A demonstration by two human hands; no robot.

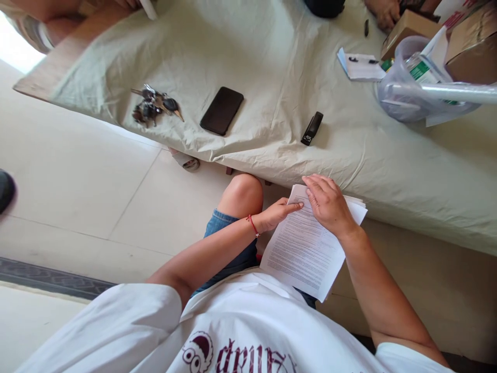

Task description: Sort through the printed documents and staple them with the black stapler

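A stack of printed sheets (301,246) tilts over my lap in front of the table edge, small lines of text facing up. My left hand (277,213) grips its upper left side, thumb on the top page and fingers hidden beneath. Across the upper edge lies my right hand (328,204), palm down, its fingers stretched out and touching the paper. Some sheet corners stick out unevenly beside the right hand. Beyond the hands, a small black stapler (311,128) rests on the cloth-covered table (267,150).
A black phone (222,111) and a bunch of keys (155,105) lie leftward on the table. To the right are a notepad (363,66), a translucent plastic basket (399,101) with packages, and cardboard boxes (476,46). Another person's hand (387,14) rests at the far side.
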